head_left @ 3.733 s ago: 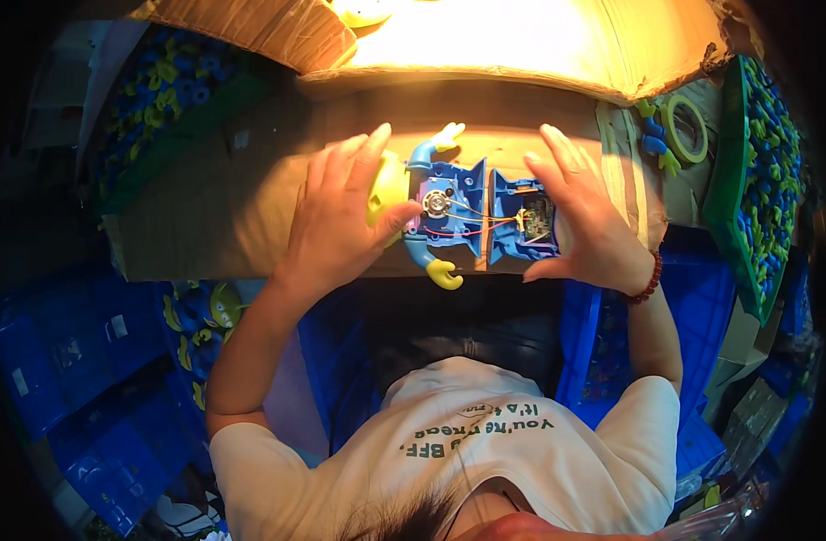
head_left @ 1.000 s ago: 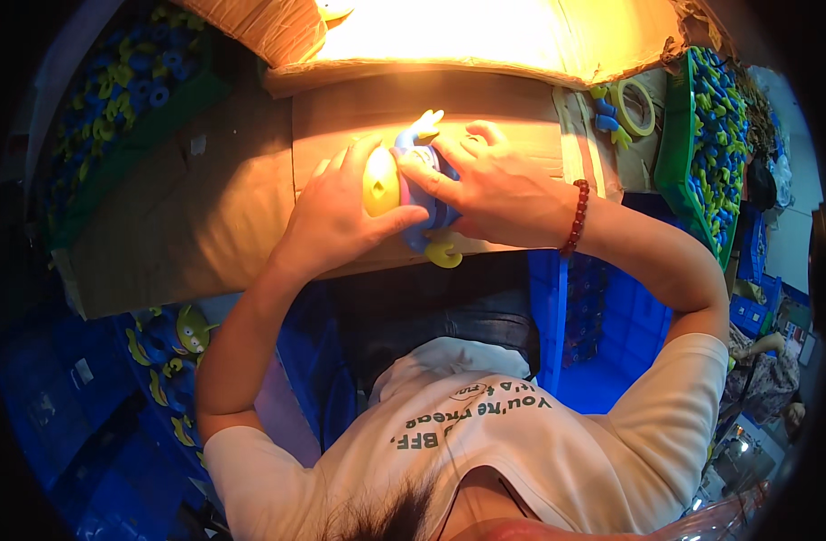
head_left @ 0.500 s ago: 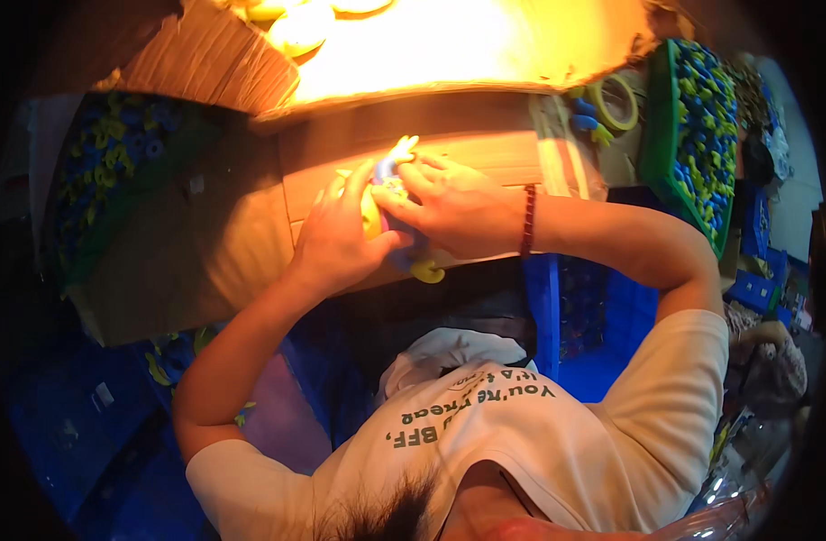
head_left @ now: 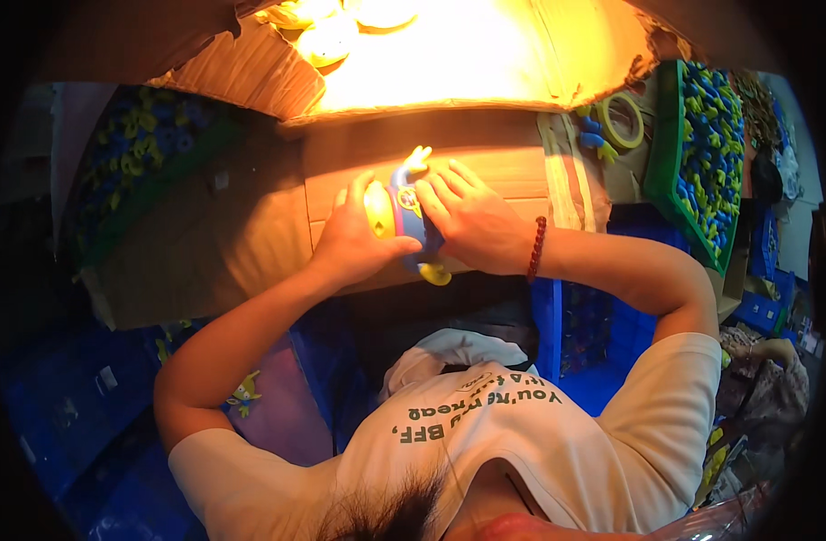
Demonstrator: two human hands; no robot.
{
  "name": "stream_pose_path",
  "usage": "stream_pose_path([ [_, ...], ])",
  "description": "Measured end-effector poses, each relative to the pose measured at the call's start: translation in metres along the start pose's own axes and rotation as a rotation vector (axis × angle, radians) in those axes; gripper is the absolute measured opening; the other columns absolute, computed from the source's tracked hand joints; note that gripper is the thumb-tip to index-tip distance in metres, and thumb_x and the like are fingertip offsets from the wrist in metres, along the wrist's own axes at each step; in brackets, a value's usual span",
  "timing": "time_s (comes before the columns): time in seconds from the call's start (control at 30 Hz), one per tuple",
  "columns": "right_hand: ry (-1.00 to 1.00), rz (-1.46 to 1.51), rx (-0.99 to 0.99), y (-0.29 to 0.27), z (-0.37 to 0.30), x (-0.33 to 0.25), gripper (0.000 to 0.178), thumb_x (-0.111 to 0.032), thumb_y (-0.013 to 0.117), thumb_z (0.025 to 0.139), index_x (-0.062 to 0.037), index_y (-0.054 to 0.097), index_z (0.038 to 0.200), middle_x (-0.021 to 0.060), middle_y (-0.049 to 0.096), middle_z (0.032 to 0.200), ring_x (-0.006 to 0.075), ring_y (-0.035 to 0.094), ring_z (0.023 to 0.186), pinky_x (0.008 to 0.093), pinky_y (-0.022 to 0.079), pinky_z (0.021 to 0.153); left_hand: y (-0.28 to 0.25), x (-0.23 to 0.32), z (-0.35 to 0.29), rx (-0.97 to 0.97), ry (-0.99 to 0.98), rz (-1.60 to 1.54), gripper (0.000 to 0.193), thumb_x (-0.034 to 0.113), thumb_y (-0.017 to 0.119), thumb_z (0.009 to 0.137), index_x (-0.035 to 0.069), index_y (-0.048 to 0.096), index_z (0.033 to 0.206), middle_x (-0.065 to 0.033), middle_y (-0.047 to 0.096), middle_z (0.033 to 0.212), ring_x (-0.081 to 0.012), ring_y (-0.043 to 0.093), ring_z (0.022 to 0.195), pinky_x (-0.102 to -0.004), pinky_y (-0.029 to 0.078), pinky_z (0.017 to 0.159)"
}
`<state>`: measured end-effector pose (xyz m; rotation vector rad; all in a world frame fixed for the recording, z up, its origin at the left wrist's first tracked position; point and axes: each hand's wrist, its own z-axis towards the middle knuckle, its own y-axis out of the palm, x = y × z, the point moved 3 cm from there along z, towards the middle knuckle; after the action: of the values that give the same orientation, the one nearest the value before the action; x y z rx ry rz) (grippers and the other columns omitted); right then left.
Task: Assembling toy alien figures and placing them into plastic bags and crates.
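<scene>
Wide fisheye view from the left of two cameras worn side by side on the person's head, facing steeply down, upright and unmirrored, so picture left is the person's left. Close to the lens, the pale shirt (head_left: 485, 437) and strands of dark hair (head_left: 390, 509) take up the lower middle. Farther away, the left hand (head_left: 351, 239) and right hand (head_left: 479, 224) appear above centre, over a cardboard work surface (head_left: 241, 266). At the top, the view reaches brightly lit cardboard (head_left: 467, 63). Straight edges bend toward a black rim.
</scene>
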<state>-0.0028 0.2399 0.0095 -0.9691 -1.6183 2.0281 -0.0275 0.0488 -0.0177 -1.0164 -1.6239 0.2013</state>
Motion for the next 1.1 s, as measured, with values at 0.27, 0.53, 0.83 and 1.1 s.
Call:
stream_pose_path([
  [0.27,-0.011,0.212,-0.036,0.007,-0.004,0.017,0.089,-0.039,0.087,0.065,0.0066,0.051,0.132,0.0243,0.056,0.128,0.041,0.048,0.129,0.0537,0.035,0.113,-0.001,0.011,0.001,-0.032,0.104,0.012,0.088,0.03,0.092,0.065,0.011,0.049,0.139,-0.0242,0.053,0.126,-0.0407,0.056,0.119,-0.0451,0.048,0.1],
  [0.53,0.179,0.599,0.149,-0.033,0.002,0.046,0.077,-0.022,0.084,0.079,-0.0026,0.047,0.144,0.0177,0.059,0.134,0.0304,0.056,0.123,0.0411,0.044,0.107,-0.005,0.002,0.009,-0.051,0.072,0.055,0.092,0.038,0.093,0.064,0.01,0.049,0.14,-0.0251,0.053,0.13,-0.0406,0.057,0.12,-0.0442,0.049,0.1],
  [0.83,0.149,0.053,0.148,0.026,-0.009,-0.001,0.045,-0.029,0.079,0.065,0.0027,0.064,0.092,0.0223,0.064,0.089,0.038,0.064,0.083,0.0467,0.049,0.083,0.005,-0.004,0.009,0.011,0.309,0.071,0.087,0.03,0.092,0.064,0.007,0.05,0.138,-0.0246,0.054,0.126,-0.042,0.057,0.118,-0.0452,0.048,0.099],
  [1.1,0.089,0.36,-0.132,0.018,0.005,0.035,0.091,-0.037,0.092,0.055,0.0007,0.048,0.125,0.0206,0.065,0.108,0.0417,0.061,0.104,0.0573,0.042,0.095,0.001,0.018,0.015,-0.092,0.197,0.081,0.087,0.017,0.092,0.066,0.008,0.048,0.139,-0.0215,0.053,0.124,-0.0381,0.054,0.118,-0.044,0.045,0.102],
])
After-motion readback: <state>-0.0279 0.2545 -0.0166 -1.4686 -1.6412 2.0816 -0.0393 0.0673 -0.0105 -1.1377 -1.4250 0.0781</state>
